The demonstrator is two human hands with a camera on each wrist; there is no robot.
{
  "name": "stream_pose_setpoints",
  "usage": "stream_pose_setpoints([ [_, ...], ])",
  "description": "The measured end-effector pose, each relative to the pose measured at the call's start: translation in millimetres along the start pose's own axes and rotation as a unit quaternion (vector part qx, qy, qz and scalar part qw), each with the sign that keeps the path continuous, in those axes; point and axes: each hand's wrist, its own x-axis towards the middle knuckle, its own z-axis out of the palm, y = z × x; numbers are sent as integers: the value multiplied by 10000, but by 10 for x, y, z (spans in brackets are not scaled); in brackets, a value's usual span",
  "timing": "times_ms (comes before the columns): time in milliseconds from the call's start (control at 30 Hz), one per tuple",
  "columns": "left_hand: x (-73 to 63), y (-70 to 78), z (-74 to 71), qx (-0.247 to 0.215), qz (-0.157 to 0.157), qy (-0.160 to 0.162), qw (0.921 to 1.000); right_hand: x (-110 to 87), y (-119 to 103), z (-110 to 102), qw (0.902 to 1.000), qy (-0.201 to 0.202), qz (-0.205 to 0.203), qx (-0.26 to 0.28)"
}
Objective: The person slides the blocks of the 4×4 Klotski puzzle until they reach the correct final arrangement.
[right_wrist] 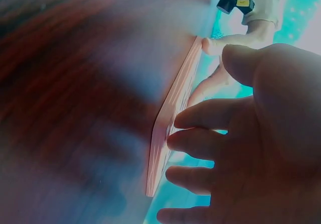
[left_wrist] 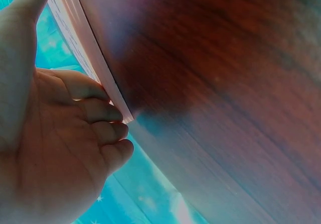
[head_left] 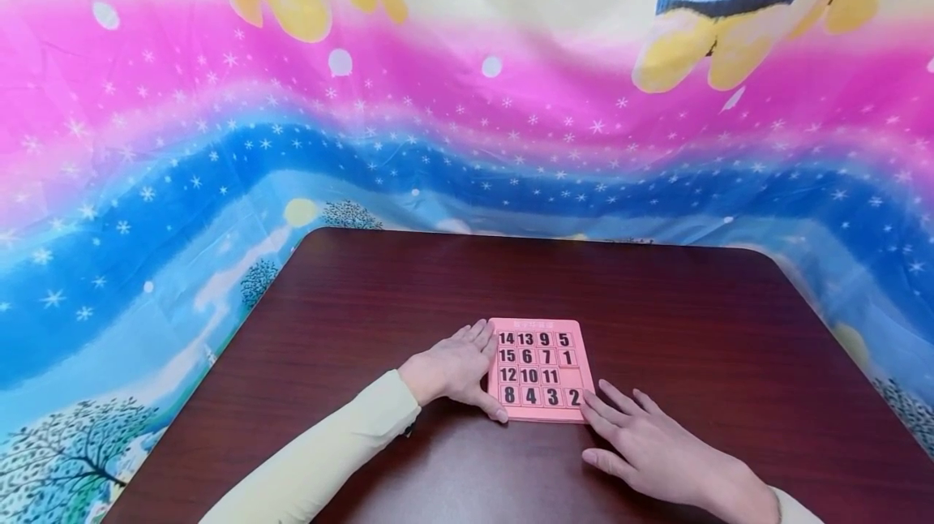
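Observation:
A pink sliding number puzzle (head_left: 538, 366) lies flat on the table, its black-numbered tiles in rows. The third row, after 12, 10 and 11, has a gap at its right end; 1 sits above the gap and 2 below. Along the puzzle's left edge rests my left hand (head_left: 454, 366), fingers extended, thumb by the lower left corner. My right hand (head_left: 657, 443) lies at the lower right corner with spread fingers, the index fingertip by tile 2. Both wrist views show the puzzle's thin side edge (left_wrist: 90, 48) close to the fingertips; the numbers cannot be read there.
The dark brown wooden table (head_left: 365, 289) has rounded far corners. Behind and beside it hangs a colourful cloth (head_left: 467, 118) with snowflakes, trees and cartoon figures. A black band with a yellow label (right_wrist: 235, 4) is on the left wrist.

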Motion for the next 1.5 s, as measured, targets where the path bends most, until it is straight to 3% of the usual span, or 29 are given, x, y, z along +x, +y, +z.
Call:
stream_pose_setpoints([
  [467,8,7,-7,-26,-16,-18,10000,74,40,17,9998,139,-28,-167],
  [733,14,10,-23,-42,-2,-84,10000,60,-14,5,10000,-76,39,-49],
  [967,7,1,-20,-47,-1,-66,10000,111,-9,37,9997,28,73,-247],
  [1267,14,-3,10,-60,-61,-84,9999,304,124,15,9992,-331,197,83],
  [1500,20,-1,-3,-52,-57,-87,9999,304,79,-39,9988,-388,155,251],
])
